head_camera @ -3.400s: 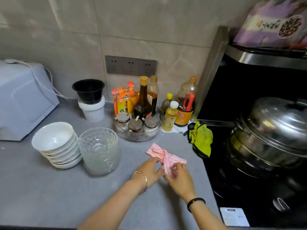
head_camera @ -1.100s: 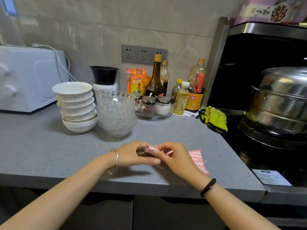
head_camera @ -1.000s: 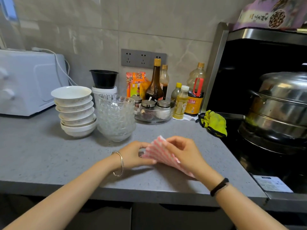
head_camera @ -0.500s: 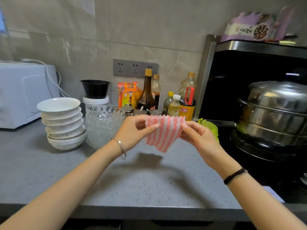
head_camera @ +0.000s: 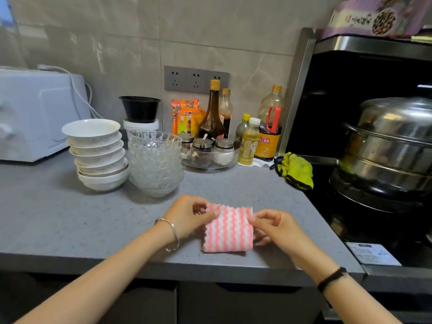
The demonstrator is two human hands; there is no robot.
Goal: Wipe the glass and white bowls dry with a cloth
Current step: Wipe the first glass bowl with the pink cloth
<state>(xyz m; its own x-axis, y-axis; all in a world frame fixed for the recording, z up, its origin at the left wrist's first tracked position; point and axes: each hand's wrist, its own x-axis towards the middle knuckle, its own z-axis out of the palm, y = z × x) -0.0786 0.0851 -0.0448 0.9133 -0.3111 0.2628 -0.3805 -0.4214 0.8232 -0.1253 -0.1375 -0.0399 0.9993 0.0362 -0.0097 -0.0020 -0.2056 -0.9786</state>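
- Purple package (head_camera: 378, 17) above the stove: Chinese characters, too blurred to read.
- Dark bottle (head_camera: 268, 139): Chinese label, perhaps soy sauce.
- Stove sticker (head_camera: 371, 253): print illegible.

A grey speckled tabletop (head_camera: 70, 218) runs along a wall of large grey-beige tiles (head_camera: 210, 31), where a dark three-way socket strip (head_camera: 196, 78) sits above a cluster of sauce bottles (head_camera: 212, 118). A white appliance (head_camera: 35, 113) with a trailing white cable (head_camera: 77, 90) stands at the left end, and at the right a black cooktop (head_camera: 346, 220) carries a stacked steel steamer (head_camera: 392, 141) under a steel-edged hood (head_camera: 374, 44). Dark cabinet fronts (head_camera: 210, 305) fill the space below; the light is soft and even.
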